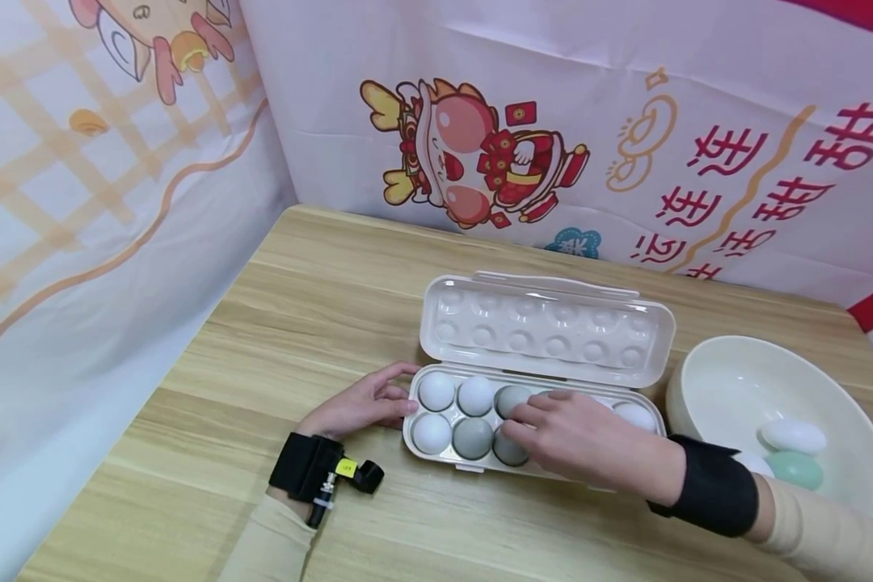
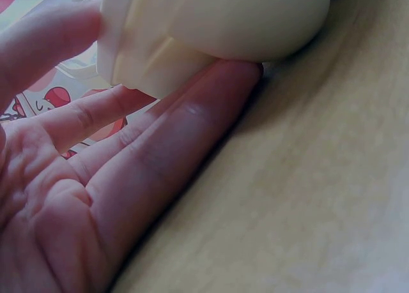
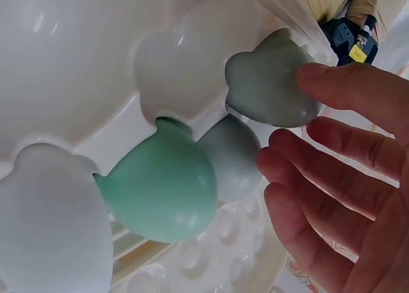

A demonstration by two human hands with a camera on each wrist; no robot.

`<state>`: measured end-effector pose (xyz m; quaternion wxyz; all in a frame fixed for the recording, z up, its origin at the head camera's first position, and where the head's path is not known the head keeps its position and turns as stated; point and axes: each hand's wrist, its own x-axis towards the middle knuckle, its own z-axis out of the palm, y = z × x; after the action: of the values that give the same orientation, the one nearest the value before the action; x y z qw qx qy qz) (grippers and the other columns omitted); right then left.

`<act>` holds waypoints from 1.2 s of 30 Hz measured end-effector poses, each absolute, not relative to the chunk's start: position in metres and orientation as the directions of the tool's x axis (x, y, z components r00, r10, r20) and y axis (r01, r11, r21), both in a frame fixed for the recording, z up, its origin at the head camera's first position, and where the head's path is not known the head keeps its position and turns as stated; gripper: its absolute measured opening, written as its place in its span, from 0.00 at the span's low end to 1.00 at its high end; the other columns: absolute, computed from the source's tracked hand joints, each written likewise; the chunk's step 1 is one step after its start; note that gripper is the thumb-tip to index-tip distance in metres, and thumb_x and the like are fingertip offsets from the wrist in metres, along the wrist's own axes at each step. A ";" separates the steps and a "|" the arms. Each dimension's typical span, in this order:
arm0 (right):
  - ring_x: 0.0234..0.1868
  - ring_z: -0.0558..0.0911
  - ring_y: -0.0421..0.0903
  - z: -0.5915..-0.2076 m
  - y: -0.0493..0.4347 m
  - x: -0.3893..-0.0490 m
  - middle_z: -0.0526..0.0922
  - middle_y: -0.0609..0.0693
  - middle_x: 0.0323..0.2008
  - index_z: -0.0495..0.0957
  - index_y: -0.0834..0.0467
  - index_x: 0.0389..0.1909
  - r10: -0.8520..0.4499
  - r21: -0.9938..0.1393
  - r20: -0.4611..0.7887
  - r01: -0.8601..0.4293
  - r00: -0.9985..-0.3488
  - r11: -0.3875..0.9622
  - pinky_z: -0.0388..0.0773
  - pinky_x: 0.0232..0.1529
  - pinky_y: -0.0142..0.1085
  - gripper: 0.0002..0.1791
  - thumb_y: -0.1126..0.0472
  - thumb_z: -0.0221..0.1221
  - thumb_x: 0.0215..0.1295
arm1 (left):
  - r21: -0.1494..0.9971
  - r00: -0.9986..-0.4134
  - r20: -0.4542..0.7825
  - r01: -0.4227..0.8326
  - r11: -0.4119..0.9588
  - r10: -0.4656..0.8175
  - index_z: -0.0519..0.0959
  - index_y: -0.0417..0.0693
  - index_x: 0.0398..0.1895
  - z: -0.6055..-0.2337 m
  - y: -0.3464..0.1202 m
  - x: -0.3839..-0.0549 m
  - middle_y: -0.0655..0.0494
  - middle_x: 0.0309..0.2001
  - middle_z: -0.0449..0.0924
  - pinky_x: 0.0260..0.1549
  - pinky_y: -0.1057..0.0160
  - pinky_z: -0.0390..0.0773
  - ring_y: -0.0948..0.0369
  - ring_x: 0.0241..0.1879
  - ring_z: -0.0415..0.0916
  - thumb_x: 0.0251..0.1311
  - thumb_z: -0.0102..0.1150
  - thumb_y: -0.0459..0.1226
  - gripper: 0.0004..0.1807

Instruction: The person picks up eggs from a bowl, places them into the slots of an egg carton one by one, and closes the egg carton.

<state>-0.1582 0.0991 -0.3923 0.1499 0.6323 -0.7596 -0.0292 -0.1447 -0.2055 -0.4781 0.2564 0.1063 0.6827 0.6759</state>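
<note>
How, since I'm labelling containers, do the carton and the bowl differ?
The carton is long, with an opened lid; the bowl is round and open-topped. The carton's eggs sit in two rows, while the bowl's eggs lie loose together. The left hand touches the carton; no hand touches the bowl. Both are pale and stand on the table.

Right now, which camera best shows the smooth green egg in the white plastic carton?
Right wrist view: the green egg shows large and uncovered. Head view: the right hand hides it. Left wrist view: not visible.
</note>
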 end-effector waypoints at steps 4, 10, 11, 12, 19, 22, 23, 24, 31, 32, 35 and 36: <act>0.30 0.77 0.41 -0.388 0.107 -0.160 0.79 0.42 0.28 0.72 0.53 0.30 -0.965 0.238 0.199 -0.947 -0.171 0.217 0.76 0.23 0.35 0.11 0.63 0.60 0.43 | 0.977 -0.844 -0.207 -0.203 0.063 0.494 0.59 0.44 0.63 -0.479 -0.205 -0.145 0.40 0.43 0.77 0.43 0.56 0.79 0.53 0.42 0.77 0.60 0.56 0.35 0.29; 0.29 0.76 0.42 -0.380 0.121 -0.164 0.78 0.43 0.28 0.73 0.53 0.31 -0.962 0.228 0.163 -0.940 -0.221 0.254 0.77 0.24 0.36 0.14 0.60 0.64 0.42 | 0.977 -0.848 -0.208 -0.202 0.064 0.487 0.59 0.44 0.63 -0.478 -0.206 -0.144 0.42 0.42 0.78 0.43 0.56 0.80 0.54 0.42 0.77 0.60 0.56 0.34 0.29; 0.29 0.76 0.42 -0.379 0.123 -0.165 0.78 0.43 0.27 0.73 0.53 0.32 -0.961 0.229 0.156 -0.938 -0.227 0.258 0.77 0.24 0.36 0.14 0.59 0.65 0.42 | 0.977 -0.849 -0.207 -0.202 0.064 0.486 0.59 0.44 0.64 -0.478 -0.206 -0.144 0.42 0.42 0.78 0.43 0.56 0.80 0.54 0.42 0.77 0.60 0.56 0.34 0.29; 0.29 0.77 0.43 -0.378 0.125 -0.165 0.78 0.43 0.28 0.73 0.54 0.32 -0.960 0.226 0.154 -0.937 -0.234 0.265 0.77 0.25 0.36 0.15 0.59 0.65 0.42 | 0.977 -0.849 -0.207 -0.202 0.062 0.487 0.58 0.44 0.64 -0.478 -0.206 -0.144 0.41 0.43 0.78 0.43 0.56 0.79 0.54 0.42 0.77 0.60 0.56 0.34 0.29; 0.28 0.78 0.44 -0.374 0.140 -0.169 0.80 0.45 0.28 0.74 0.54 0.32 -0.945 0.211 0.168 -0.926 -0.280 0.312 0.78 0.23 0.37 0.18 0.59 0.69 0.38 | 0.977 -0.849 -0.206 -0.204 0.057 0.487 0.59 0.44 0.63 -0.477 -0.205 -0.144 0.41 0.43 0.78 0.44 0.55 0.79 0.54 0.42 0.77 0.60 0.56 0.34 0.29; 0.27 0.78 0.44 -0.372 0.147 -0.170 0.81 0.46 0.27 0.74 0.54 0.32 -0.939 0.213 0.169 -0.919 -0.299 0.331 0.78 0.22 0.38 0.19 0.59 0.69 0.37 | 0.977 -0.848 -0.205 -0.204 0.056 0.488 0.58 0.44 0.64 -0.477 -0.205 -0.144 0.41 0.43 0.78 0.44 0.55 0.79 0.54 0.42 0.77 0.60 0.56 0.34 0.29; 0.28 0.78 0.44 -0.371 0.150 -0.170 0.81 0.46 0.28 0.75 0.54 0.33 -0.937 0.212 0.163 -0.917 -0.308 0.339 0.78 0.22 0.38 0.19 0.58 0.70 0.37 | 0.977 -0.848 -0.204 -0.204 0.056 0.488 0.58 0.44 0.64 -0.477 -0.205 -0.144 0.41 0.43 0.78 0.44 0.55 0.79 0.54 0.42 0.77 0.60 0.56 0.34 0.29; 0.28 0.78 0.44 -0.370 0.152 -0.170 0.81 0.46 0.28 0.75 0.54 0.34 -0.936 0.208 0.152 -0.915 -0.318 0.345 0.78 0.22 0.39 0.20 0.58 0.70 0.37 | 0.978 -0.849 -0.203 -0.201 0.057 0.488 0.58 0.43 0.63 -0.477 -0.205 -0.145 0.41 0.43 0.78 0.44 0.55 0.79 0.54 0.42 0.77 0.60 0.56 0.34 0.29; 0.32 0.80 0.47 -0.362 0.168 -0.172 0.83 0.49 0.32 0.78 0.55 0.39 -0.919 0.197 0.099 -0.898 -0.381 0.394 0.81 0.26 0.42 0.23 0.56 0.71 0.39 | 0.980 -0.850 -0.193 -0.189 0.059 0.490 0.59 0.42 0.63 -0.478 -0.205 -0.146 0.41 0.42 0.78 0.42 0.57 0.80 0.55 0.41 0.77 0.59 0.57 0.34 0.30; 0.32 0.80 0.47 -0.362 0.170 -0.172 0.83 0.49 0.32 0.78 0.56 0.40 -0.916 0.201 0.098 -0.894 -0.389 0.401 0.81 0.26 0.42 0.23 0.55 0.71 0.39 | 0.980 -0.850 -0.193 -0.190 0.057 0.491 0.59 0.42 0.63 -0.477 -0.205 -0.146 0.41 0.42 0.78 0.43 0.57 0.80 0.55 0.41 0.77 0.59 0.57 0.34 0.30; 0.32 0.80 0.47 -0.361 0.175 -0.172 0.83 0.48 0.32 0.78 0.55 0.40 -0.907 0.209 0.105 -0.883 -0.408 0.421 0.81 0.26 0.42 0.23 0.55 0.71 0.39 | 0.980 -0.850 -0.193 -0.192 0.052 0.491 0.59 0.42 0.63 -0.478 -0.205 -0.146 0.42 0.42 0.78 0.43 0.57 0.80 0.55 0.42 0.77 0.59 0.57 0.34 0.30; 0.32 0.80 0.46 -0.361 0.177 -0.172 0.83 0.48 0.32 0.78 0.55 0.40 -0.903 0.205 0.104 -0.880 -0.417 0.429 0.81 0.25 0.41 0.23 0.55 0.71 0.39 | 0.980 -0.850 -0.192 -0.192 0.050 0.492 0.59 0.42 0.63 -0.478 -0.205 -0.146 0.42 0.42 0.78 0.43 0.57 0.80 0.55 0.41 0.77 0.59 0.57 0.34 0.30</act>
<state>-0.1715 0.1765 -0.3605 0.0992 0.5309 -0.8395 -0.0593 -0.1457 -0.2050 -0.4777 0.2512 0.1101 0.6797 0.6802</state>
